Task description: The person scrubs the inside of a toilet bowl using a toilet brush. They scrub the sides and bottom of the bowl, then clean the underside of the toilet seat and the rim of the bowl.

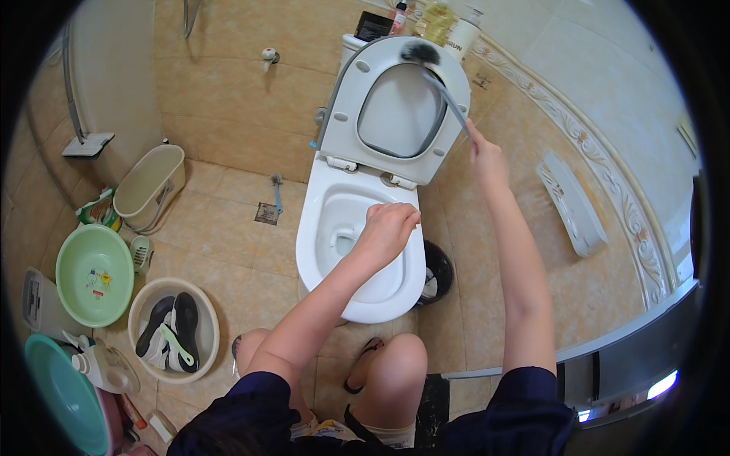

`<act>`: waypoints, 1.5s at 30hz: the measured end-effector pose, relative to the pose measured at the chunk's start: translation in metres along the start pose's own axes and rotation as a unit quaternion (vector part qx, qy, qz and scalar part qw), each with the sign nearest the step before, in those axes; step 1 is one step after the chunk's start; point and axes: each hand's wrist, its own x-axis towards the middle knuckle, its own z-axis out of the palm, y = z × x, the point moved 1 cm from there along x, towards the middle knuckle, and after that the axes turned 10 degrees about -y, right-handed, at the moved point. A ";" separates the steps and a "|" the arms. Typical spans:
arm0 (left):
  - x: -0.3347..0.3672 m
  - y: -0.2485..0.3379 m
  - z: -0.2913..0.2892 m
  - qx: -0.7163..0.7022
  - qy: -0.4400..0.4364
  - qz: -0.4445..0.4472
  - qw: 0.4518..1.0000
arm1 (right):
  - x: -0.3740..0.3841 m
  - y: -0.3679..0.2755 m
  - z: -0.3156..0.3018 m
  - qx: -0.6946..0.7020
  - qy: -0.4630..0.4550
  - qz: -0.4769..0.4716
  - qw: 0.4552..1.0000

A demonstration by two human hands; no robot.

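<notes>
A grey-handled toilet brush (450, 100) is gripped near the end of its handle by my right hand (487, 161). Its dark bristles, smeared by motion, touch the top part of the raised toilet seat (350, 90). Behind the seat opening shows the upright lid (397, 110). My left hand (389, 232) hovers over the toilet bowl (310, 251), its fingers curled into a loose fist with nothing seen in it. Some water shows at the bottom of the bowl.
Bottles (462, 36) and a black box stand on the tank. Right of the bowl is a dark bin (439, 266); a white rack (569, 201) hangs on the wall. Leftward are a green basin (95, 258), a basin with shoes (207, 346), and a small blue brush (277, 194).
</notes>
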 end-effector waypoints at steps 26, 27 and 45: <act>-0.005 -0.003 0.010 0.005 -0.013 0.011 1.000 | -0.037 0.059 0.028 0.133 0.036 0.073 0.988; -0.005 -0.003 0.010 0.008 -0.017 0.011 1.000 | -0.043 0.056 0.030 0.132 0.025 0.097 0.986; -0.009 0.002 0.028 0.017 -0.059 -0.001 0.998 | -0.086 0.058 0.060 0.179 0.049 0.064 0.981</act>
